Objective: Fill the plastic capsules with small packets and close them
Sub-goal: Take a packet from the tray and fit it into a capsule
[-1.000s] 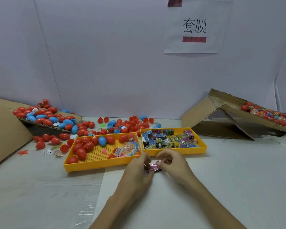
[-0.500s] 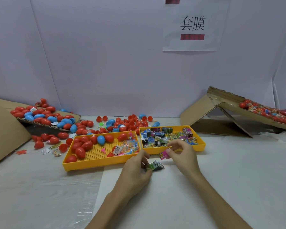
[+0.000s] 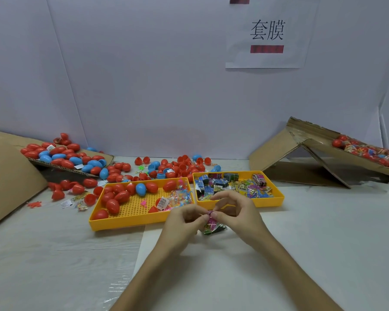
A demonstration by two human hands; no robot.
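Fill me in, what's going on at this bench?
A person is working bare-handed. The left hand and right hand together pinch a few packets just in front of two yellow trays. The left tray holds red and blue capsules; the right tray holds spare packets. No capsule is in hand yet.

left hand (image 3: pixel 182 223) and right hand (image 3: pixel 239 213) pinch packet (image 3: pixel 211 218)

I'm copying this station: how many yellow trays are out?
2. The left tray holds capsules and clear packets; the right tray, beside it, holds printed packets. No others show.
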